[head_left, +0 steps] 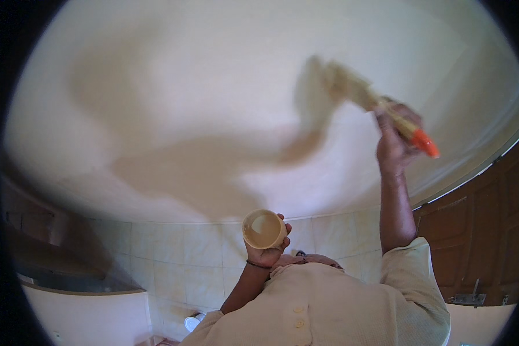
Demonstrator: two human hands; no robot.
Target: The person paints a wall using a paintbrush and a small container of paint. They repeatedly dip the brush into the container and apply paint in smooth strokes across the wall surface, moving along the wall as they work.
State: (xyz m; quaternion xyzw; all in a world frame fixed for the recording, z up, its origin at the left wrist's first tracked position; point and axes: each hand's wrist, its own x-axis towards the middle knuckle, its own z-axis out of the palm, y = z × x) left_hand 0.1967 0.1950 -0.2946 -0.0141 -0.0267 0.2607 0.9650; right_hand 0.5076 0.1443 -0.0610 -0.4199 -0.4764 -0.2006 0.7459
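Note:
My left hand [266, 255] is wrapped around a round container [264, 229] in front of my body. Beige paint [266, 227] shows inside it, and beige smears coat its inner wall. My right hand [395, 134], raised to the right, grips a paintbrush [372, 97] by its paint-stained handle, whose end is orange. The bristles [336, 78] point up and left at the pale wall [220, 86]; they are blurred, and I cannot tell whether they touch it. Shadows of the brush and my arms fall across the wall.
A brown panelled wooden door [480, 225] with a metal bolt [469, 298] stands at the right. Pale floor tiles [199, 264] run along the wall's base. A can [194, 321] stands on the floor at lower left, beyond my left arm. A dark opening [60, 259] lies at the left.

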